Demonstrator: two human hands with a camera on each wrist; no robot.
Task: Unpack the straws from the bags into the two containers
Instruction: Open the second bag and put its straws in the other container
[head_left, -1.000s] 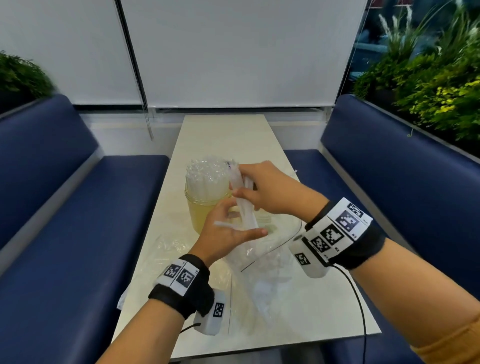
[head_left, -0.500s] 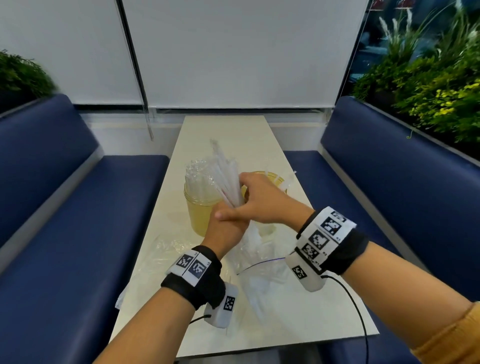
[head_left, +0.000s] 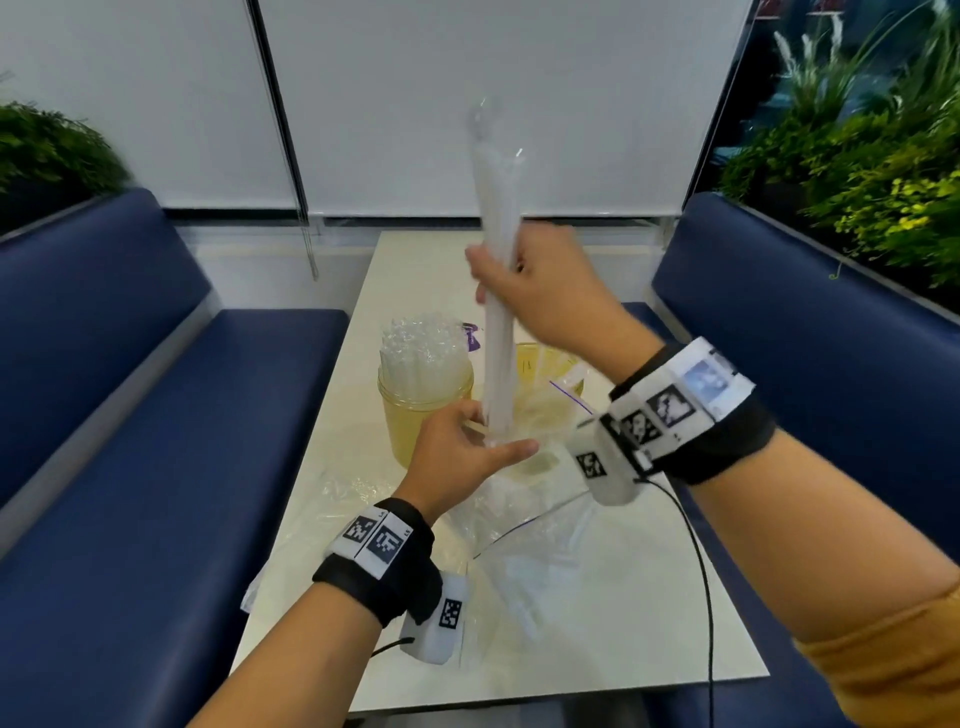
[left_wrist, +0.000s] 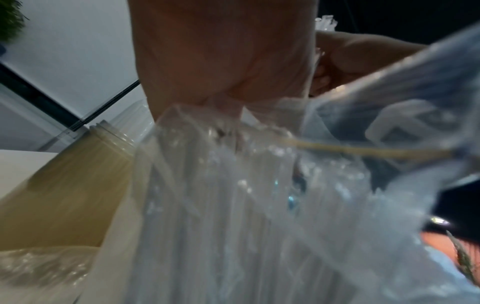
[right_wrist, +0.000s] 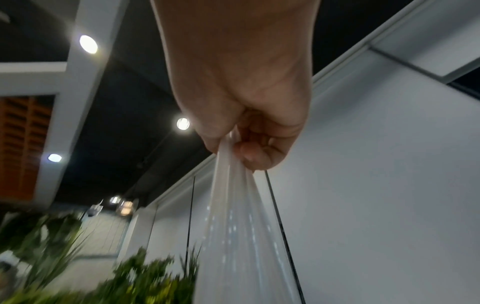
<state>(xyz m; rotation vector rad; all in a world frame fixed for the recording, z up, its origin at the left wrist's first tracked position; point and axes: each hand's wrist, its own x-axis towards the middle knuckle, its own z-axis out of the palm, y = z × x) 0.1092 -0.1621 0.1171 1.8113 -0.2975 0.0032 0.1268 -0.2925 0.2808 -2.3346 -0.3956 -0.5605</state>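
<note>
My right hand (head_left: 540, 291) grips a bundle of clear wrapped straws (head_left: 496, 234) and holds it upright, high over the table; the right wrist view shows its fingers curled round the straws (right_wrist: 241, 226). My left hand (head_left: 462, 452) is at the bundle's lower end and pinches the mouth of the clear plastic bag (head_left: 519, 530), which trails onto the table. The bag (left_wrist: 259, 205) fills the left wrist view, blurred. A yellow jar (head_left: 423, 415) packed with straws stands at the left. A second yellow container (head_left: 550, 374) stands behind the bundle, its inside partly hidden.
The white table (head_left: 597, 623) runs between two blue benches (head_left: 156, 441). Crumpled clear bags (head_left: 332, 499) lie at the table's left edge. A black cable (head_left: 696, 545) hangs from my right wrist. Plants (head_left: 857, 171) stand behind the right bench.
My right hand has risen and drawn the straw bundle up out of the bag until it stands upright. My left hand stays low by the jar, on the bag's mouth.
</note>
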